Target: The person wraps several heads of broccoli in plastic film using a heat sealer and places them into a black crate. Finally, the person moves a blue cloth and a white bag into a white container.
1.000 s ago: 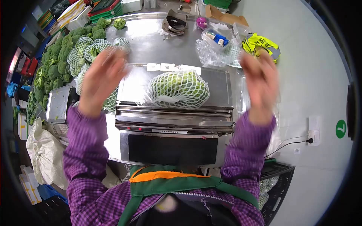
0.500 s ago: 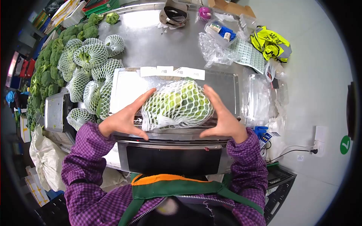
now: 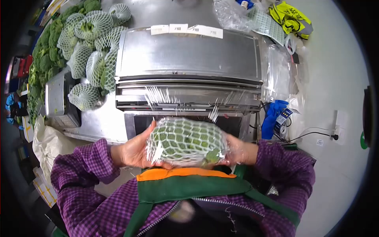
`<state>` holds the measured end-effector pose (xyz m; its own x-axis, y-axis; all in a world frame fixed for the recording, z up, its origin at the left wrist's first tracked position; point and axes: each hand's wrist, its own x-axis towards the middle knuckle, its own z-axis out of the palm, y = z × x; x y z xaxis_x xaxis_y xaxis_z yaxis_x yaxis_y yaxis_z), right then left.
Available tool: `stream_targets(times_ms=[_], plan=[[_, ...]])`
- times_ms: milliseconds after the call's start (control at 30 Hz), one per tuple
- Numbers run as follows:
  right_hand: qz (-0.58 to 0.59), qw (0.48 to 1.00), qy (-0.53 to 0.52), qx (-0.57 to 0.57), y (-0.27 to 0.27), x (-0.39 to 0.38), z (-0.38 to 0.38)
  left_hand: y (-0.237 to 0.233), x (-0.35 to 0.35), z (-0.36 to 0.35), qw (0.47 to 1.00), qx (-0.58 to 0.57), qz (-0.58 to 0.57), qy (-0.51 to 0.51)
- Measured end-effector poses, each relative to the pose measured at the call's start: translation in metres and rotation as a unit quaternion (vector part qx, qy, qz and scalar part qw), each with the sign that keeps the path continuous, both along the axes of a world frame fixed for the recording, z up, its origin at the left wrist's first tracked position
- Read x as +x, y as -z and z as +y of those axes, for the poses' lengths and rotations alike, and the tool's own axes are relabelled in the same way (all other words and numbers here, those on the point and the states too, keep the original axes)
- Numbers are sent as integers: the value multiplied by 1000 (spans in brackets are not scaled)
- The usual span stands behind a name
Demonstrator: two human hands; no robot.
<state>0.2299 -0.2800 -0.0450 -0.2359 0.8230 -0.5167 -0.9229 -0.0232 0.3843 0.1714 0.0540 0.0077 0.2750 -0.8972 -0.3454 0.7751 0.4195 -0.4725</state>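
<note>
A head of broccoli in a white foam net [image 3: 187,141] is held close to my chest, in front of the steel wrapping machine [image 3: 189,55]. Clear film lies over it and stretches back toward the machine's front bars. My left hand [image 3: 136,150] grips its left end, the thumb up along the side. At the right end my right hand [image 3: 239,150] is closed on it, partly seen through the film. The undersides of both hands' grip are hidden by the bundle.
Netted broccoli [image 3: 94,25] and loose broccoli [image 3: 47,55] are piled at the left, beside a metal scale [image 3: 57,94]. Blue gloves [image 3: 272,118] and a cable lie right of the machine. A yellow vest [image 3: 290,17] is at the back right. A person [image 3: 14,106] stands far left.
The netted broccoli has come off the machine top toward my chest, with film now stretched over it. Both hands, earlier spread beside it, now hold its ends. The view has tilted lower.
</note>
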Motion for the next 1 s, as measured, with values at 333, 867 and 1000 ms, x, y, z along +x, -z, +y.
stream_targets(times_ms=[333,867,1000], plan=[[-201,968,-133,-64,-29,-20,-8,42,-69,28,985,146,70,-50],[-386,759,294,-434,-7,-77,-32,32,-145,7,705,677,-114,-180],[-439,763,102,-464,46,-121,-35,99,-170,20,794,590,-125,-83]])
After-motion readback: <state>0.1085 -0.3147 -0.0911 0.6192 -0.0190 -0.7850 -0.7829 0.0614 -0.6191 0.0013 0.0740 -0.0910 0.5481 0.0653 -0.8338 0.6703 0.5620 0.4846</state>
